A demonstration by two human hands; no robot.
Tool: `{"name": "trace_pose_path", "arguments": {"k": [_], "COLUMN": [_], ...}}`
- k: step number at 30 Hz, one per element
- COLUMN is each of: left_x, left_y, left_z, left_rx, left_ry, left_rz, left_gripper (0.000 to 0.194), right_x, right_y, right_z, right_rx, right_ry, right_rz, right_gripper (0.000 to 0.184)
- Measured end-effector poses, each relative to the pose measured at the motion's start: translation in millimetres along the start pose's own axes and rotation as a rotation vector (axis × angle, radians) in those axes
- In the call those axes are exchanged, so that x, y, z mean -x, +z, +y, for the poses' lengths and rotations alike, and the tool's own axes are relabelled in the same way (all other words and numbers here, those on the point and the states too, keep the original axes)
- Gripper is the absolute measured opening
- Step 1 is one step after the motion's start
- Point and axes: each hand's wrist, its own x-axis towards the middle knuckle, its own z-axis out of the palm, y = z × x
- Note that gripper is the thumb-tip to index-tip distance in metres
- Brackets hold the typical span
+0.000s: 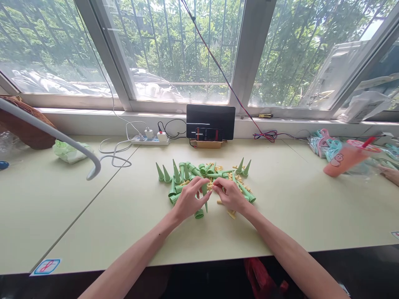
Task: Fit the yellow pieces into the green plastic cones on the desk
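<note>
My left hand (pixel 190 198) is closed around a green plastic cone spike (pixel 205 203), its tip pointing down toward the table. Close beside it, my right hand (pixel 231 193) pinches a small yellow plastic piece (pixel 210 187) level with the upper part of the spike. Whether the two parts touch, I cannot tell. Around both hands lies a pile of similar green cones (pixel 193 169), some standing point up at its left and back right. Small yellow pieces (pixel 230 214) are scattered among them and under my right hand. A green ribbed cap end (pixel 198 214) shows below my left hand.
Behind the pile a phone (pixel 208 134) leans on a black screen (pixel 227 116). A power strip (pixel 150 140) with cables stands left of it. On the right are an orange drink cup (pixel 347 160) and teal and pink items (pixel 326 143). A grey curved bar (pixel 62 139) crosses the left.
</note>
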Motion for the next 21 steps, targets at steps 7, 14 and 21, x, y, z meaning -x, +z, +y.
{"name": "trace_pose_path", "arguments": {"k": [7, 14, 21], "left_x": [-2, -6, -12], "left_y": [0.2, -1.6, -5.3], "left_z": [2, 5, 7], "left_rx": [0.076, 0.271, 0.558], "left_ry": [-0.020, -0.180, -0.425], "left_rz": [0.021, 0.083, 0.194], "left_gripper": [0.016, 0.019, 0.029], "right_x": [0, -1, 2], "right_y": [0, 0, 1], "right_z": [-2, 0, -2], "right_rx": [-0.045, -0.052, -0.063], "right_ry": [0.025, 0.041, -0.027], "right_rz": [0.053, 0.121, 0.072], "right_gripper": [0.018, 0.031, 0.017]}}
